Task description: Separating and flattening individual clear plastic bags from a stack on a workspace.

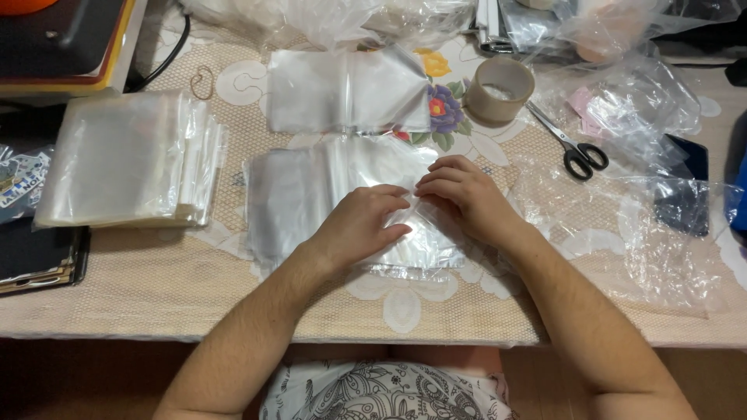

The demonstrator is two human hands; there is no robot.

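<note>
plastic bag (pixel 342 202) partly hidden under hands

This looks like a home table used for packing by hand. A lace-patterned cloth (pixel 233 288) with printed flowers (pixel 442 105) covers the table, a household touch. On it lie stacks of clear plastic bags (pixel 124 159), a tape roll (pixel 499 91), scissors (pixel 572 148) and a rubber band (pixel 202 82), with loose crumpled plastic (pixel 646 101) about.
</note>
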